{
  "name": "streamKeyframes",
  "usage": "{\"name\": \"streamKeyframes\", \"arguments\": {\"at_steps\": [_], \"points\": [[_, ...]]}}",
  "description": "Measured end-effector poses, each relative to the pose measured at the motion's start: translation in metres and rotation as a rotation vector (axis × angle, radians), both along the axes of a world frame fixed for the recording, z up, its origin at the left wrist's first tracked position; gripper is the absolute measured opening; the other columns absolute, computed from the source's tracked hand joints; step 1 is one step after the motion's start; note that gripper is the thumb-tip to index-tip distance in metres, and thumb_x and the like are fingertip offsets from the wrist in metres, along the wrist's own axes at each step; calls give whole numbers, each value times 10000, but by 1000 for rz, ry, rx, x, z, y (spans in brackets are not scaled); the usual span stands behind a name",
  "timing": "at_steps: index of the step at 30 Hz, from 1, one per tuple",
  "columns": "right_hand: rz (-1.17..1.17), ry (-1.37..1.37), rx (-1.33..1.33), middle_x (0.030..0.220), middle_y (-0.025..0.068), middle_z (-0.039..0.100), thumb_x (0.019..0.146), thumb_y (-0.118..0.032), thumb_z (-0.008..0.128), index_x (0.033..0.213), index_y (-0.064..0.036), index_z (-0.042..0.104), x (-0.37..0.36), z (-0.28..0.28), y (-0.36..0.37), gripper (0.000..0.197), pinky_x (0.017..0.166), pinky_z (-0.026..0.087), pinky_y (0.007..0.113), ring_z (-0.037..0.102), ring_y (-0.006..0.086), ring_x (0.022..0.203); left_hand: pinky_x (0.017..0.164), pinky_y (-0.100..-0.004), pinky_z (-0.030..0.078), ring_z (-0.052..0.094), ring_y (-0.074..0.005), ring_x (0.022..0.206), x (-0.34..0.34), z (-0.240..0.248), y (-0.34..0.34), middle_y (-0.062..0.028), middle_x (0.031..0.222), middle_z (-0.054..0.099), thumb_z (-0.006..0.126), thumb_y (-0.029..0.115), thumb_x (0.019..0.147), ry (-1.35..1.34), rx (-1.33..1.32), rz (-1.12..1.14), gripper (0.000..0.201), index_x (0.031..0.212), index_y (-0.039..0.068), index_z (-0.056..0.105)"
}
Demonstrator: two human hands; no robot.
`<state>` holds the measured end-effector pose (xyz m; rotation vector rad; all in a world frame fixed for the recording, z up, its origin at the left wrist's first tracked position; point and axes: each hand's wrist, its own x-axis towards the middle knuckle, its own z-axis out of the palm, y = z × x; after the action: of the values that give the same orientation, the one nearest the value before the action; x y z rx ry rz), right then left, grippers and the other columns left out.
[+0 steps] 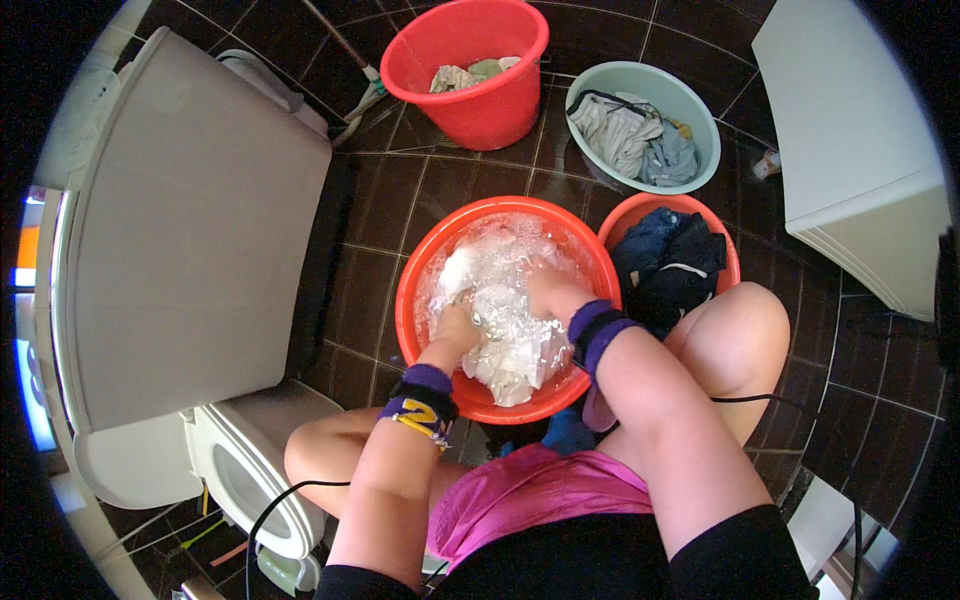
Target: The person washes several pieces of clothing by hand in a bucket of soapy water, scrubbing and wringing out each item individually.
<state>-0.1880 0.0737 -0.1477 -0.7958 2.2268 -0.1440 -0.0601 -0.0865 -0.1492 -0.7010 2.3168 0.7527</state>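
An orange-red basin (409, 335) stands on the floor in front of me, filled with sudsy water and white laundry (512, 350). My left hand (458, 322) dips into the water at the left side of the cloth. Opposite it, my right hand (548, 288) reaches in on the right side, touching the wet laundry. The fingers of both hands are sunk among foam and fabric, so their grip is hidden. Purple wristbands circle both wrists. Part of the white cloth bulges above the water near the basin's near side.
A smaller red basin (733, 252) with dark clothes sits against the right rim. Beyond it is a pale blue-green tub (708, 130) of light clothes. A red bucket (490, 115) stands at the back. The toilet (285, 515) is at lower left, a white cabinet (860, 120) at right.
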Motion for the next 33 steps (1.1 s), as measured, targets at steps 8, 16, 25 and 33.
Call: {"name": "streamKeyframes", "arguments": {"at_steps": [8, 16, 25, 33], "points": [[-256, -86, -488, 1401, 227, 341, 645, -118, 648, 1399, 8, 280, -21, 52, 31, 848, 1052, 328, 350, 353, 341, 1298, 965, -321, 419, 545, -290, 1141, 48, 56, -9, -210, 1197, 575, 551, -38, 721, 393, 235, 20, 638, 1331, 133, 482], [-147, 2, -917, 1325, 192, 408, 684, -55, 614, 1356, 12, 371, 0, 175, 56, 717, 1027, 347, 321, 436, 305, 1228, 922, -258, 418, 543, -182, 1109, 47, 191, 0, -121, 1260, 554, 402, -151, 648, 685, 443, 459, 663, 1276, 23, 528], [59, 99, -1519, 1251, 184, 493, 682, -7, 579, 1283, 46, 441, 20, 338, 56, 619, 1011, 360, 315, 462, 264, 1203, 1013, -306, 359, 516, -209, 1155, 67, 353, 12, -132, 1264, 545, 465, -90, 681, 1274, 414, 454, 570, 1245, -36, 530], [62, 233, -1636, 1122, 257, 590, 654, -138, 618, 1203, 98, 502, 14, 394, 69, 609, 908, 442, 302, 596, 277, 1044, 1046, -325, 317, 463, -210, 1217, 52, 391, 32, -146, 1295, 519, 505, 7, 768, 1528, 283, 330, 484, 1249, -52, 518]]}}
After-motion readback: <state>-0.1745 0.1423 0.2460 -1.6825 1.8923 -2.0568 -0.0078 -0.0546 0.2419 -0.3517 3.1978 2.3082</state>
